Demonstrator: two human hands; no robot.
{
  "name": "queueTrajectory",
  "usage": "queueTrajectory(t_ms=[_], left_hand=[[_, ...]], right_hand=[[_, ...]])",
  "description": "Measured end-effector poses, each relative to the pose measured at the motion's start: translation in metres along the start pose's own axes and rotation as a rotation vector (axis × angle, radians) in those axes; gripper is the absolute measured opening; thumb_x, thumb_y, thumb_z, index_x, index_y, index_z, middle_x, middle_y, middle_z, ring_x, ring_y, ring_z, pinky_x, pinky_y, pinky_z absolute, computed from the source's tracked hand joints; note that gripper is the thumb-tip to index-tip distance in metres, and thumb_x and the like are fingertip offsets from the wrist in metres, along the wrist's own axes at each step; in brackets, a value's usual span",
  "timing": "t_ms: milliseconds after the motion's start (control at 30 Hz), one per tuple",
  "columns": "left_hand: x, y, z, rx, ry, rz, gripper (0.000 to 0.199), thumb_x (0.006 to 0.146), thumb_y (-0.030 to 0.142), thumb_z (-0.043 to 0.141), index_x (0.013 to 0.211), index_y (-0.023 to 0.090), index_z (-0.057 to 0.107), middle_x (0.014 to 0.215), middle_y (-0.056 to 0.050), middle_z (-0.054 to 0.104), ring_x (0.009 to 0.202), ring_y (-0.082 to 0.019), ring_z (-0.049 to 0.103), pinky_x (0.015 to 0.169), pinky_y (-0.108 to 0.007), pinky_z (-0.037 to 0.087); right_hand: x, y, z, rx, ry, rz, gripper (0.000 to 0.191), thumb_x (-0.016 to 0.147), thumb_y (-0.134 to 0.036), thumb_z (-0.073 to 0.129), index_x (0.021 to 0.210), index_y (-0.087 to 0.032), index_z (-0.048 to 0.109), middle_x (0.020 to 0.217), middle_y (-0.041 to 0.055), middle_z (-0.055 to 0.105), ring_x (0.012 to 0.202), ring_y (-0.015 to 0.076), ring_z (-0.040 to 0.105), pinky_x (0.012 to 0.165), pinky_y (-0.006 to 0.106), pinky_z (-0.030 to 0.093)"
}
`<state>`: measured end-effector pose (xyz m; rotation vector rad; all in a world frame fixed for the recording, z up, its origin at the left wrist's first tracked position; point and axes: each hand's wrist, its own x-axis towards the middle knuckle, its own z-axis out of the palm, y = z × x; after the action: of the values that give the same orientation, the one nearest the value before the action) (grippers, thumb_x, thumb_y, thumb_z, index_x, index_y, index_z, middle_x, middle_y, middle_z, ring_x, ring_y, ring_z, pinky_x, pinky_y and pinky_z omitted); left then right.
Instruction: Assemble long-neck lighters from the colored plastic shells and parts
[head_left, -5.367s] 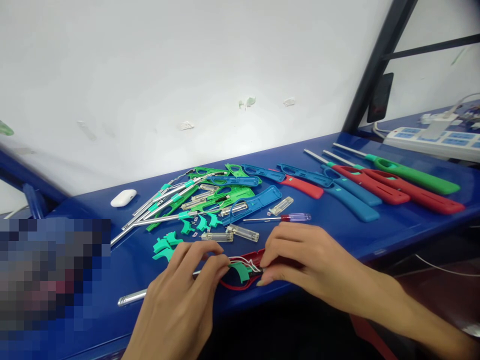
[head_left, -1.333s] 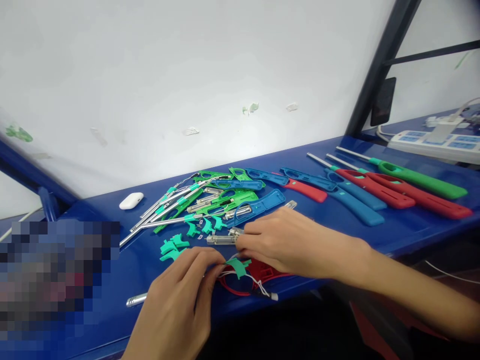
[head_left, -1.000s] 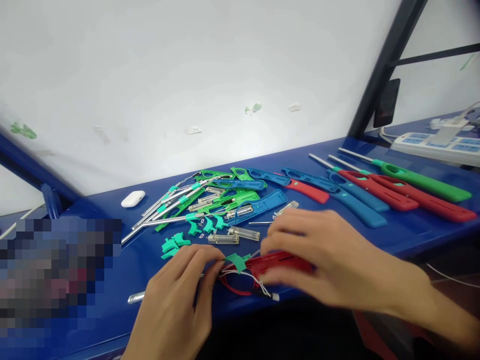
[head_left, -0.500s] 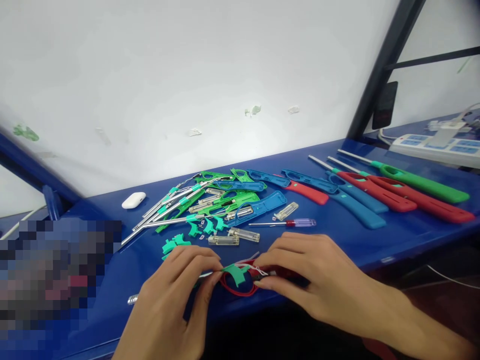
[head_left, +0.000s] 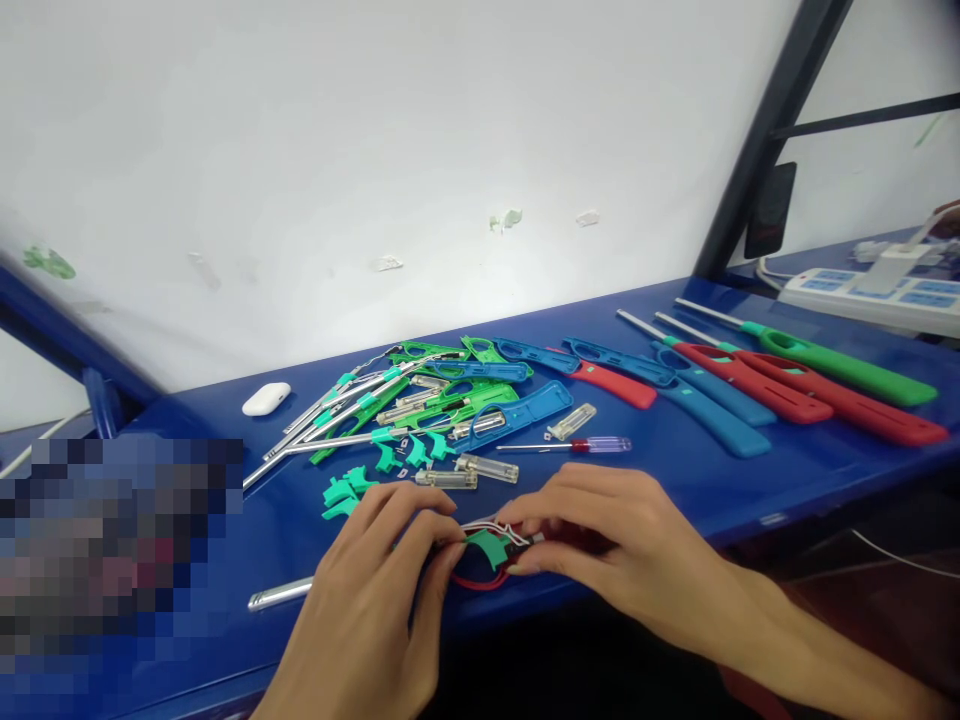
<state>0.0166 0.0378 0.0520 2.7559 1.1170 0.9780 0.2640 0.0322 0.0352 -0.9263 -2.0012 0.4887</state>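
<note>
Between my hands, at the table's front edge, lies a red lighter shell (head_left: 480, 583) with a ring-shaped opening. A green trigger piece (head_left: 491, 547) sits over that ring, with white wires (head_left: 491, 524) along its upper side. My left hand (head_left: 390, 580) pinches the trigger's left end, fingertips together. My right hand (head_left: 615, 535) is closed on a small black part (head_left: 517, 548) where the wires end; its fingers partly cover the red shell. A silver metal tube (head_left: 281, 594) sticks out to the left from behind my left hand.
Behind my hands lie green and blue shells (head_left: 525, 405), metal tubes (head_left: 300, 430), loose green triggers (head_left: 341, 495), clear fuel tanks (head_left: 448, 480) and a screwdriver (head_left: 600, 445). Assembled lighters (head_left: 847, 395) are at right, a white case (head_left: 267, 399) at left.
My left hand has moved slightly right, and more of the silver tube shows. The green trigger has shifted right and up, closer to the black part and my right fingertips.
</note>
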Motion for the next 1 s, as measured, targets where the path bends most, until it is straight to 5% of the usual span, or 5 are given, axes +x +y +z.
queueTrajectory(t_ms=[633,1000], left_hand=[[-0.001,-0.005,0.009,0.036,0.031,0.065,0.019,0.104,0.004,0.052,0.100,0.022,0.060,0.109,-0.003,0.065,0.101,-0.020,0.058,0.088,-0.036,0.046],[-0.002,-0.005,0.013,-0.062,-0.017,-0.042,0.023,0.103,0.003,0.047,0.093,0.024,0.051,0.094,0.001,0.060,0.085,-0.017,0.057,0.075,-0.032,0.047]], right_hand=[[0.003,0.004,0.005,0.029,0.046,-0.111,0.008,0.094,-0.018,0.080,0.101,-0.023,0.079,0.091,-0.0053,0.082,0.077,0.0093,0.070,0.076,0.016,0.052],[0.003,0.001,0.008,0.033,0.072,-0.042,0.007,0.093,-0.016,0.081,0.096,-0.022,0.080,0.088,-0.0044,0.080,0.076,0.0098,0.071,0.073,0.017,0.052]])
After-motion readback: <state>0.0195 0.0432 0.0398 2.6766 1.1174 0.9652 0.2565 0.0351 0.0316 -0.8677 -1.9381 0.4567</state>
